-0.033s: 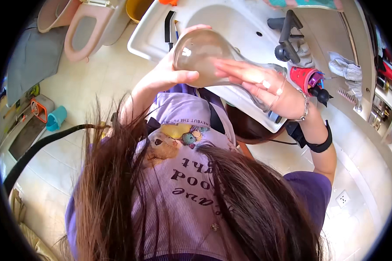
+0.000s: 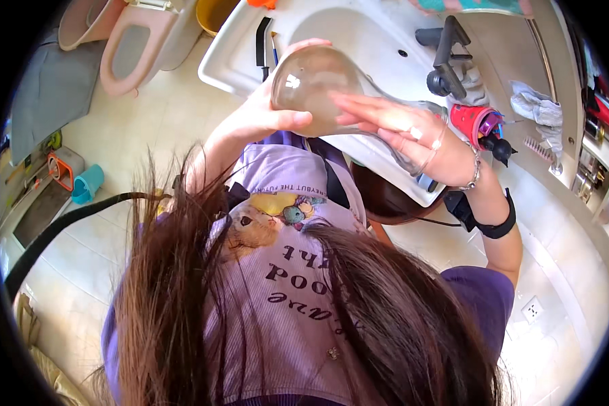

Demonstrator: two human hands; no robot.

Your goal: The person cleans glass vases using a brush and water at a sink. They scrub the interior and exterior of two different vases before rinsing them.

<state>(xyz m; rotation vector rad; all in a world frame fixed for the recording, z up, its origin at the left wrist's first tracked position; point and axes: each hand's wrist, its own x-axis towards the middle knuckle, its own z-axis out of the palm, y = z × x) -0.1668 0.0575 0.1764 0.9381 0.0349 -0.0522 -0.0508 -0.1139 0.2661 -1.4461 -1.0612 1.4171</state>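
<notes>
A clear glass vase (image 2: 314,76) with a round bulb and a narrower neck lies sideways in front of me, over the near edge of the washbasin. My left hand (image 2: 266,110) is closed round the bulb end, thumb on the near side and fingers partly hidden behind the glass. Along the neck rests my right hand (image 2: 419,140), its fingers stretched out flat against the glass and pointing toward the bulb. The right wrist wears a bracelet and a black strap.
The white washbasin (image 2: 233,68) holds a black-handled brush (image 2: 261,44) and a thin paintbrush (image 2: 274,47). A grey tap (image 2: 446,61) and a red cup (image 2: 468,116) of small items stand right. A toilet (image 2: 120,84) is far left; a dark cable (image 2: 61,220) crosses left.
The vase and both hands have shifted very slightly to the right. The hold looks the same.
</notes>
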